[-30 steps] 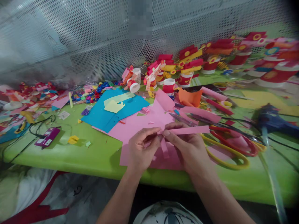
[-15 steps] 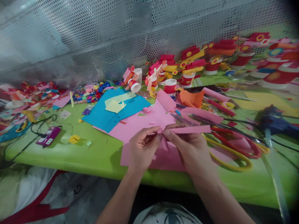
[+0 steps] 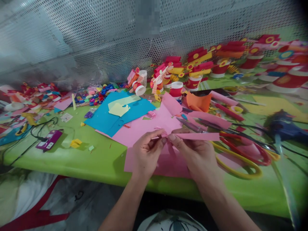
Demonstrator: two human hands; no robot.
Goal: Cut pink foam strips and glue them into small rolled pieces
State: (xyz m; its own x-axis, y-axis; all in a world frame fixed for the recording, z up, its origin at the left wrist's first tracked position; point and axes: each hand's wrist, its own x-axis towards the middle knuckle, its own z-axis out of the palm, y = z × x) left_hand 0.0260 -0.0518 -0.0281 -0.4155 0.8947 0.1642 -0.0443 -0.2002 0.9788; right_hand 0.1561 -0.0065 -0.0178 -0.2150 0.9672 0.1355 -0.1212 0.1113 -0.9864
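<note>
A narrow pink paper strip runs between my two hands, with its long free end pointing right past my right hand. My left hand pinches the other end, where the paper looks folded into small pleats. Both thumbs press against the forefingers, and the fingertips almost meet. Under the hands lies a large pink paper sheet. Close to my right hand are scissors with yellow handles and others with red handles; pink scraps partly cover their blades.
Blue paper lies left of the pink sheet. A purple power strip with black cables sits at the left. Decorated red paper cups line the back by a perforated metal panel. A dark blue glue gun rests at the right.
The pinched end of the pink strip now shows more small pleats at my left fingertips. My hands stay in nearly the same place; the view has shifted slightly.
</note>
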